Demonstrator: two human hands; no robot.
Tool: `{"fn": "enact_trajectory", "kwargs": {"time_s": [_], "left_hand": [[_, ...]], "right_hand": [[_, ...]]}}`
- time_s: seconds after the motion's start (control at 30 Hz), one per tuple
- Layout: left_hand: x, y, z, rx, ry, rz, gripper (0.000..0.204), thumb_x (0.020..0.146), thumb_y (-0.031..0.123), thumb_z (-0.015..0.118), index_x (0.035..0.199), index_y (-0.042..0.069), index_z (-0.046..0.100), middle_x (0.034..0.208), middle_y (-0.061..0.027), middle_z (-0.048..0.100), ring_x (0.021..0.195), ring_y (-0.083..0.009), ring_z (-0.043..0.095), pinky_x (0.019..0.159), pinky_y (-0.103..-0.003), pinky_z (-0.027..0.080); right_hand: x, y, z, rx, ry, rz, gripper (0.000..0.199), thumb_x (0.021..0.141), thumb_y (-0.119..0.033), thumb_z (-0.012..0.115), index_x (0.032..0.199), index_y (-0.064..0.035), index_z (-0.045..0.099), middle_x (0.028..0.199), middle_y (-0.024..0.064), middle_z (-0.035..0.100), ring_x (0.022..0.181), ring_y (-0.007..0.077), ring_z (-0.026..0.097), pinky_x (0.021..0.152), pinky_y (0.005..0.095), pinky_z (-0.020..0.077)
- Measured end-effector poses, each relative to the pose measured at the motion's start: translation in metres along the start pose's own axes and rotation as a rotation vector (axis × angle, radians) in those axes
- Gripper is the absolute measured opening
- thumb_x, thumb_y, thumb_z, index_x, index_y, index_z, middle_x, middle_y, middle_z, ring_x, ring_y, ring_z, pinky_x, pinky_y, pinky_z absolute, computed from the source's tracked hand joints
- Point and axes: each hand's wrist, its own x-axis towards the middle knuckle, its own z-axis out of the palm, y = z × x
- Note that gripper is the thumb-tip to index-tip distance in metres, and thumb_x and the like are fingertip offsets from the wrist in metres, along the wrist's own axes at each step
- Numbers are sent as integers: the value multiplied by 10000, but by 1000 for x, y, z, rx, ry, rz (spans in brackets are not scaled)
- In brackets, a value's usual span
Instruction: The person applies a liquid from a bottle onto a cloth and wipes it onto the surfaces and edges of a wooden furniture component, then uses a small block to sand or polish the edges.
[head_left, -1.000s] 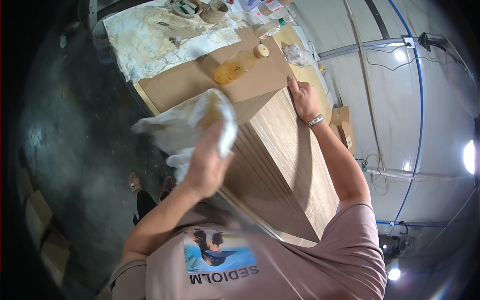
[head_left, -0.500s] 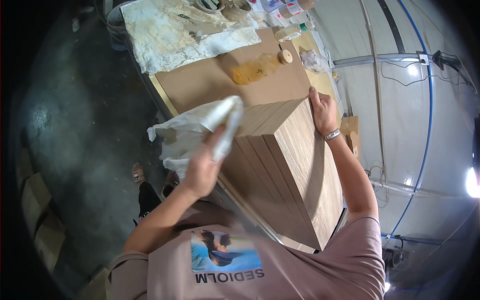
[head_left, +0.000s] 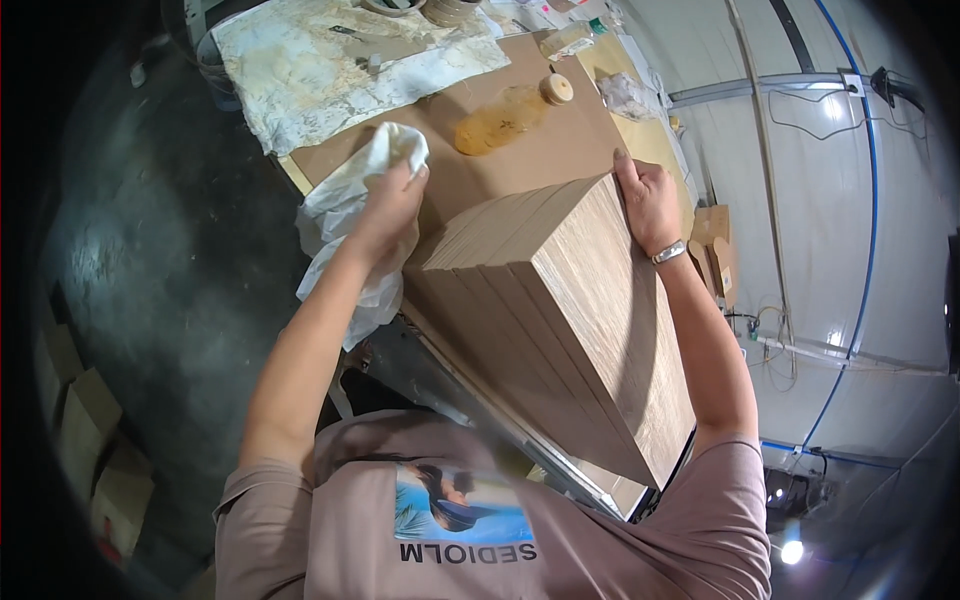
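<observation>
My left hand is closed on a crumpled white cloth, which hangs down past the table's left edge. Just to its right stands a stack of wood-grain boards, pressed face to face, with their bare brown edges toward me and the left. At the far right corner of the stack, my right hand grips the outermost board, thumb along the top edge; its other fingers are partly hidden. Beyond the stack, a clear bottle of amber liquid with a pale cap lies on its side on the brown board surface.
A stained white sheet covers the far left of the table. Further right are a smaller clear bottle and a crumpled plastic bag. Cardboard boxes stand on the floor at left. Cables run along the right wall.
My left hand has moved away from the boards' edges, up and to the left, taking the cloth with it. The right hand keeps its hold on the corner. The view has shifted slightly.
</observation>
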Motion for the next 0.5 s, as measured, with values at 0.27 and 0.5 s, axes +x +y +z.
{"fn": "enact_trajectory", "kwargs": {"time_s": [0.27, 0.5], "left_hand": [[-138, 77, 52, 203, -142, 526, 584, 874, 37, 529, 1435, 11, 370, 1411, -237, 442, 1293, -405, 436, 1080, -412, 339], [-143, 103, 45, 88, -185, 619, 556, 886, 38, 543, 1410, -44, 376, 1373, -270, 471, 1305, -438, 418, 1094, -432, 309]], "right_hand": [[-8, 11, -4, -12, 69, 11, 497, 931, -421, 515, 743, 25, 631, 632, 256, 540, 577, 412, 548, 579, 424, 444], [-9, 24, -2, 38, 92, -25, 493, 937, -410, 510, 742, 29, 623, 636, 259, 536, 573, 417, 536, 581, 430, 441]]}}
